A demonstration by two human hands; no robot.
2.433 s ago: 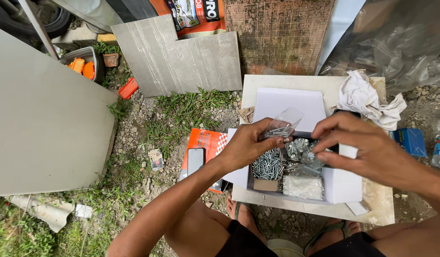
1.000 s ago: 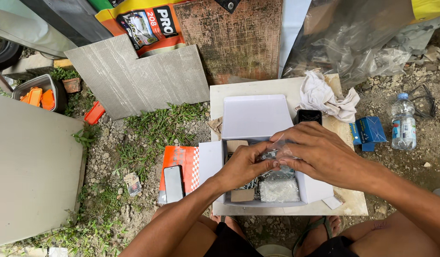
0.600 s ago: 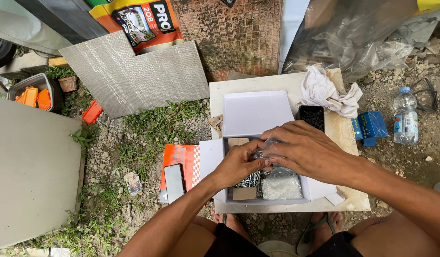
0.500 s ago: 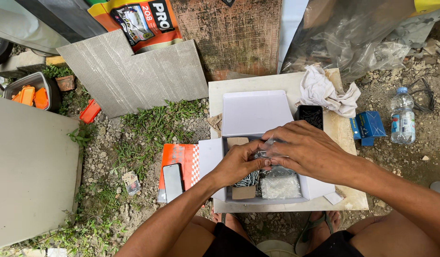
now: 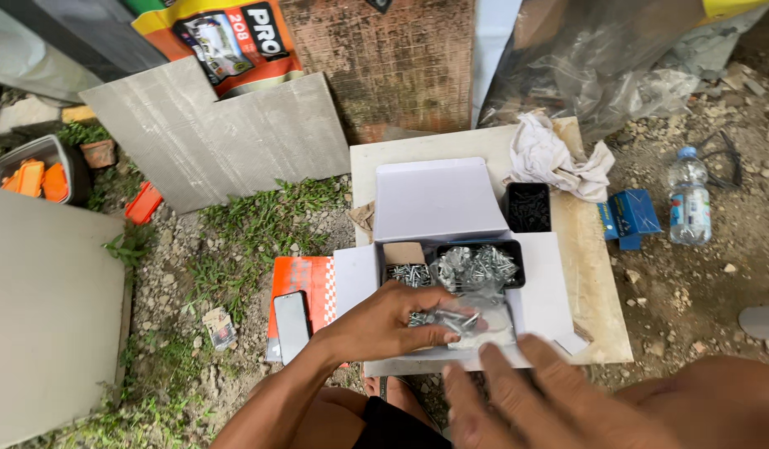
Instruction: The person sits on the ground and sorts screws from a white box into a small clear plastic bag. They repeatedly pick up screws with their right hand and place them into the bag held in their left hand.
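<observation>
My left hand (image 5: 390,323) pinches a small clear plastic bag of silver screws (image 5: 447,319) over the front part of an open white cardboard box (image 5: 434,198). My right hand (image 5: 527,401) hovers blurred at the bottom of the view, fingers spread, holding nothing and apart from the bag. Inside the box a black tray holds clear bags of shiny metal fittings (image 5: 477,266), and loose screws (image 5: 409,273) lie next to a brown card piece. The box stands on a pale stone tile (image 5: 586,266).
A small black tray of dark screws (image 5: 527,206) and a white rag (image 5: 556,155) lie behind the box. A phone (image 5: 290,314) rests on an orange booklet (image 5: 304,278) to the left. A blue carton (image 5: 629,216) and water bottle (image 5: 689,198) sit right. Grey tiles (image 5: 210,137) lean behind.
My right hand has let go of the bag and drawn back toward me. My left hand has lowered the bag toward the box's front. The tray of fittings is now uncovered.
</observation>
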